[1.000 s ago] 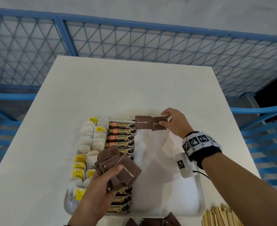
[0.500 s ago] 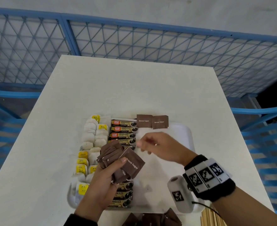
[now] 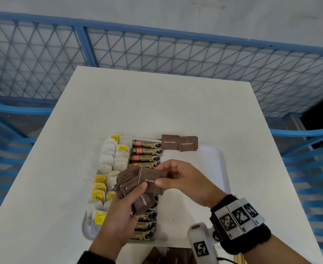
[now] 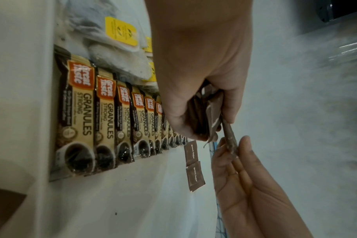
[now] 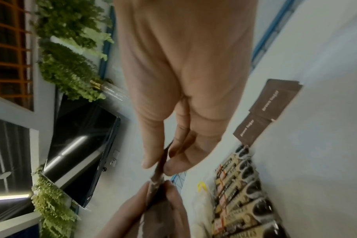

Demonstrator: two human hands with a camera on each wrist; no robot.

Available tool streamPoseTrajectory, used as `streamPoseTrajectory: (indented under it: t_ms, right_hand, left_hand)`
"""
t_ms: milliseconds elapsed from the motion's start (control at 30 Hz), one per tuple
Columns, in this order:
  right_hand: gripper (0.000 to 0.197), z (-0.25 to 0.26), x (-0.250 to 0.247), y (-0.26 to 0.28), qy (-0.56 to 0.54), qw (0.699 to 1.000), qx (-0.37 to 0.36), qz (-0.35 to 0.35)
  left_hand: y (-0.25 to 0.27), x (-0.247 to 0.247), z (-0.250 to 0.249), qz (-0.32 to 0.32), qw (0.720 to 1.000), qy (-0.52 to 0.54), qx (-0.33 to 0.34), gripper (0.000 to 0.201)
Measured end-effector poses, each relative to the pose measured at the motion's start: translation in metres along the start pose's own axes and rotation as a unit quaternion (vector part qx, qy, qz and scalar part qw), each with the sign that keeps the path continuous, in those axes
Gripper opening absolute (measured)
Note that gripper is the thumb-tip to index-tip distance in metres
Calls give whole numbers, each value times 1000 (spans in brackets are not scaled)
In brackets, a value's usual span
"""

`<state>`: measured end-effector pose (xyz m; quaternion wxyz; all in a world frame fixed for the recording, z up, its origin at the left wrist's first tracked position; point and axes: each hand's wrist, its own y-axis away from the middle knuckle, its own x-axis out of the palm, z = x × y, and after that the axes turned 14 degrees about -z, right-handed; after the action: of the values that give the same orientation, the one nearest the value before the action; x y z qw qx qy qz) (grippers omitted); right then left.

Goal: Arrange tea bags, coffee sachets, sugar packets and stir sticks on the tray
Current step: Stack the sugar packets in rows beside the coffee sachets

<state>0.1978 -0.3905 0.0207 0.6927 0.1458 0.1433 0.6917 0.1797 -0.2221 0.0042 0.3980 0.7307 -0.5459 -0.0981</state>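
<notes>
Head: right hand (image 3: 183, 180), back from 2 laid sugar packets (image 3: 179, 143) at tray (image 3: 216, 162) far edge, pinches top packet (image 3: 150, 180) off left hand (image 3: 122, 210) stack | L wrist: left hand grips stack (image 4: 202, 119), sachets (image 4: 104, 127) lined up | R wrist: thumb/finger pinching packet; 3rd placement next, prob.

a white table (image 3: 156, 103) was ringed by blue mesh fencing (image 3: 175, 54). green fern-like plants (image 5: 67, 64), a dark screen (image 5: 81, 153) and an orange lattice (image 5: 8, 48) were seen beyond.
</notes>
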Motion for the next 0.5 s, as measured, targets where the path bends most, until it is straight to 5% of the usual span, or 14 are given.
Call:
streamPoseTrajectory:
  t_ms: [233,500]
  right_hand:
    - [14,-8,-4,-6,3,999,25,-20]
    - [16,-8,-46,-63,168,960,-77,-212]
  left_hand:
    - [-2,0,-2,3,1000,3,-8,27]
    - [-7,-4,-3,29,998,45,-33,29]
